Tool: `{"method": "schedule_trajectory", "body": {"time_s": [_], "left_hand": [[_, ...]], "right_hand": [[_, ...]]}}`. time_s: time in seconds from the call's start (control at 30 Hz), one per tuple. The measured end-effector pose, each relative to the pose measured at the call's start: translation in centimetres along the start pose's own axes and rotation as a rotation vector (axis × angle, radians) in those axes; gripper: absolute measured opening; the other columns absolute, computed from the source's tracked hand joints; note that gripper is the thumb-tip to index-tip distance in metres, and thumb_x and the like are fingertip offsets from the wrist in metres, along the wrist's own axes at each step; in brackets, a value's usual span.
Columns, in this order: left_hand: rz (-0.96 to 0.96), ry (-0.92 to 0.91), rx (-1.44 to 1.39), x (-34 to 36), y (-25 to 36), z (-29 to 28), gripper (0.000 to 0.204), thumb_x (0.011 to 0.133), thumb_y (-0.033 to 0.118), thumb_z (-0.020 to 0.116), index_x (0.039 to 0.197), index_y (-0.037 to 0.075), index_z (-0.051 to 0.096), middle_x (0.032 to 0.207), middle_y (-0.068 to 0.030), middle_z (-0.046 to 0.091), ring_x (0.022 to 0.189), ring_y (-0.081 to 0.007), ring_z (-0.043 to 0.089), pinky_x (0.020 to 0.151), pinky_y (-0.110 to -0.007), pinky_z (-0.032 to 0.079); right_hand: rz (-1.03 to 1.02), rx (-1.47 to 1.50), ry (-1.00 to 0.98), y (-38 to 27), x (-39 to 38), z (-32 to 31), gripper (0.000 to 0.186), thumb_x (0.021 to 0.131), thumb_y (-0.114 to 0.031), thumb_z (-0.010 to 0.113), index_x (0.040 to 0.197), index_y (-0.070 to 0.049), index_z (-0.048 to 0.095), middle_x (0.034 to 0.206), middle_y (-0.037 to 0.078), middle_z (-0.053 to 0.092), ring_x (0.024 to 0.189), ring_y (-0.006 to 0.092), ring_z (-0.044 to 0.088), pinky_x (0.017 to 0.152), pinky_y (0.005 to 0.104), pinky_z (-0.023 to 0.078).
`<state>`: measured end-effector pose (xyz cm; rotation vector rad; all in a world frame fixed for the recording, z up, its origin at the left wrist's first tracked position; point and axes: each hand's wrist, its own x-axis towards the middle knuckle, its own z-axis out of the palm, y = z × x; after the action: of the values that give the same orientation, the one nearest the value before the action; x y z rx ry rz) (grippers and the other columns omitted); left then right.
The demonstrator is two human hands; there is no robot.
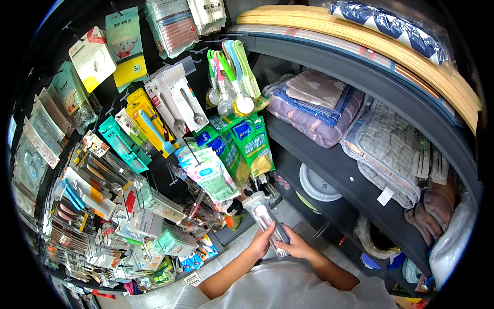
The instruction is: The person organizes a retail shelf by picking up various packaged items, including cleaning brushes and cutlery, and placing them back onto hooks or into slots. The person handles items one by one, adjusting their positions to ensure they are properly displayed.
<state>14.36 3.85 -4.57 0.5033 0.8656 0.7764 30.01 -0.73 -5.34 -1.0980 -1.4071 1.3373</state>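
Low in the middle of the head view, close to my chest, I hold a long narrow item in clear plastic packaging (263,213). It has a white rounded end at the top and a grey body; its exact kind I cannot make out. My left hand (261,241) grips its left side, fingers wrapped round it. Around the lower right side my right hand (297,243) is closed as well. The package tilts, its top end leaning up and left. Just beyond it hangs a pink and green packet of gloves (208,175).
A hook rack on the left carries several packaged utensils, with spoons in a box (188,105), dish brushes (243,104) and green glove packets (253,144). Dark shelves (309,154) on the right hold folded bedding (319,105), a grey quilted pad (391,144) and a white basin (319,185).
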Motion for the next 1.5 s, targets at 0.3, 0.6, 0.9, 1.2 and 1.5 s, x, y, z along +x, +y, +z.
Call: {"method": "schedule_trajectory", "body": {"time_s": [0.3,0.6,0.9,1.2,1.5], "left_hand": [[0.09,-0.089,0.148,-1.0,2.3,1.7,0.059,0.091,0.042,0.059,0.133,0.005,0.039,0.125,-0.0099,0.053,0.115,-0.0216,0.051,0.099,-0.037,0.04],[0.042,-0.386,0.065,-1.9,3.4,-2.3,0.058,0.094,0.036,0.056,0.137,0.003,0.035,0.132,-0.0103,0.05,0.121,-0.0201,0.048,0.1,-0.035,0.039],[0.033,-0.243,-0.172,-4.0,5.7,-1.3,0.033,0.092,0.015,0.058,0.123,0.009,0.048,0.11,-0.0048,0.06,0.101,-0.0164,0.058,0.087,-0.033,0.048],[0.233,-0.236,0.164,-0.2,8.1,4.2,0.059,0.094,0.032,0.057,0.14,0.004,0.032,0.13,-0.0075,0.048,0.119,-0.0175,0.045,0.101,-0.033,0.036],[0.119,-0.322,0.407,4.8,5.8,8.8,0.059,0.094,0.034,0.057,0.139,0.004,0.035,0.137,-0.0147,0.046,0.122,-0.0247,0.048,0.101,-0.037,0.038]], "right_hand": [[0.05,0.024,0.05,-4.9,0.3,-1.3,0.061,0.086,-0.021,0.067,0.135,0.001,0.038,0.125,0.013,0.053,0.109,0.0198,0.054,0.092,0.034,0.044],[0.225,0.167,0.148,-9.1,0.4,-1.4,0.059,0.086,-0.019,0.067,0.135,0.0,0.039,0.121,0.009,0.054,0.108,0.0155,0.052,0.092,0.0303,0.043],[0.139,0.265,0.072,-6.4,1.0,6.2,0.057,0.092,-0.016,0.061,0.139,-0.001,0.033,0.124,0.006,0.049,0.114,0.0139,0.047,0.096,0.0299,0.039],[0.074,0.257,0.0,-7.7,4.9,-0.4,0.069,0.082,-0.02,0.073,0.136,0.0,0.035,0.119,0.007,0.053,0.109,0.0147,0.05,0.092,0.0305,0.043],[-0.107,-0.345,0.781,-13.0,8.6,-28.1,0.078,0.076,-0.032,0.076,0.132,0.002,0.034,0.115,0.019,0.057,0.101,0.0264,0.06,0.087,0.0395,0.049]]}}
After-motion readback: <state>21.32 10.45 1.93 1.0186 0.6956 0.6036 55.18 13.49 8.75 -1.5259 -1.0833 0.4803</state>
